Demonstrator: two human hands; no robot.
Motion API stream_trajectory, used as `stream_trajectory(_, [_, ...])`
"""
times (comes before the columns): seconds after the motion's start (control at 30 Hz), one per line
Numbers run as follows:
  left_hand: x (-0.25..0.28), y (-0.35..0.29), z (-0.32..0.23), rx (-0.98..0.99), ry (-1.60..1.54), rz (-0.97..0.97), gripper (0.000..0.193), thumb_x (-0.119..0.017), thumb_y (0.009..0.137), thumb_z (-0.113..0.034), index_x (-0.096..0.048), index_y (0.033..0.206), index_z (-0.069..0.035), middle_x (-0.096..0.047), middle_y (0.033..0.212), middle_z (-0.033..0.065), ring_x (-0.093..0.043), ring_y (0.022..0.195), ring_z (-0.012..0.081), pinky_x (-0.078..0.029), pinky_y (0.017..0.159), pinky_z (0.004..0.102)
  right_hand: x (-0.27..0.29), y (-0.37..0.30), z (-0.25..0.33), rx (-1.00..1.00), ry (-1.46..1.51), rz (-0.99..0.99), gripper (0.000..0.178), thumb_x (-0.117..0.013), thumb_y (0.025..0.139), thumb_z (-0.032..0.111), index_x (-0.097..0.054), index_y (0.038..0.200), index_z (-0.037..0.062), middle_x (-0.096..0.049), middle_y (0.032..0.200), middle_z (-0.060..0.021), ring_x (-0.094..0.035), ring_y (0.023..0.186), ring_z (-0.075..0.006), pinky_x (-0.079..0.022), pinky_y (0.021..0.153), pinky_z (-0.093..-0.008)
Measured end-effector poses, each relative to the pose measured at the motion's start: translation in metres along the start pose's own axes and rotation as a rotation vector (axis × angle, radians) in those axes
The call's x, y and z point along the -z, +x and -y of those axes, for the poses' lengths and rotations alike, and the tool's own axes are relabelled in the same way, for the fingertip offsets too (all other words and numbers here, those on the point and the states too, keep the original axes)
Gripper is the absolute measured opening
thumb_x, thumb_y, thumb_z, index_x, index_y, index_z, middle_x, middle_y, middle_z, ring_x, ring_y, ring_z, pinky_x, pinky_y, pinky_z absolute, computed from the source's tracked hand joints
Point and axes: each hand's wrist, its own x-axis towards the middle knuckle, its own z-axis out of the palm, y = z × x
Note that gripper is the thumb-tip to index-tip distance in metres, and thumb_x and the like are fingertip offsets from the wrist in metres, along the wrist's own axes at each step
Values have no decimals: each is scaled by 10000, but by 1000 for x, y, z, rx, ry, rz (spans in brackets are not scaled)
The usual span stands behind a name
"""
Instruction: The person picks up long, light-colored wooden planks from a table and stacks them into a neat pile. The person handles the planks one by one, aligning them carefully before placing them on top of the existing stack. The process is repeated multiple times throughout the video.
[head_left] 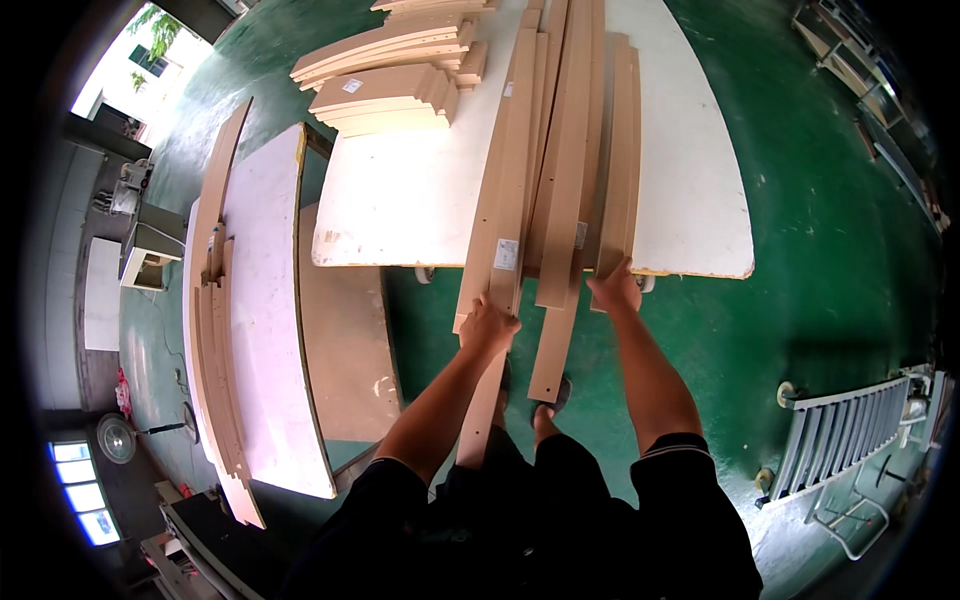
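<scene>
Long light-brown wooden boards lie lengthwise on a white-topped table (690,170), their near ends jutting past its front edge. My left hand (489,326) is closed around the near end of the left boards (497,200), just below a white label. At the table's edge, my right hand (616,287) grips the end of the shorter right-hand boards (621,150), its fingers partly hidden. Between the two hands rest the middle boards (566,160), with one lower board (553,360) reaching farther toward my feet.
Stacks of shorter curved boards (385,95) sit at the table's far left. Left of me stands a second white panel (270,330) with long boards (212,350) on it. A grey roller conveyor (845,435) is at right, a fan (117,438) at lower left.
</scene>
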Motion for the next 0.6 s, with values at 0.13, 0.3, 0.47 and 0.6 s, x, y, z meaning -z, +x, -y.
stream_trajectory(0.13, [1,-7,-3,-7,-14,-13,735,-715,750,-373,-382,1282,8,-522,1240,241,-582,1115,427,-495,928,486,9,-4,-9,177,360,-85,752,-751,696,341,-364,1241,-3,-646,1060,-279,-627,979,-462,-514,838,-516])
stream_trajectory(0.3, [-26,-14,33,-161,-180,-176,742,-708,798,-408,-392,1325,7,-523,1192,222,-540,1161,396,-464,963,461,-11,-98,15,180,420,-68,689,-736,697,291,-381,1201,-16,-646,995,-294,-615,938,-495,-502,802,-534])
stream_trajectory(0.47, [-37,-8,62,-166,-607,-129,561,-657,895,-341,-476,1298,3,-532,1115,199,-552,1042,346,-463,901,420,-39,-150,39,222,450,-21,692,-749,697,258,-379,1222,2,-655,915,-293,-631,856,-493,-516,747,-537])
stream_trajectory(0.6, [-27,-8,61,-189,-605,-88,517,-553,971,-358,-470,1366,-35,-525,1139,185,-523,1085,282,-441,933,362,-54,-169,63,249,382,9,678,-719,715,253,-359,1220,-18,-662,876,-281,-648,818,-475,-530,732,-530])
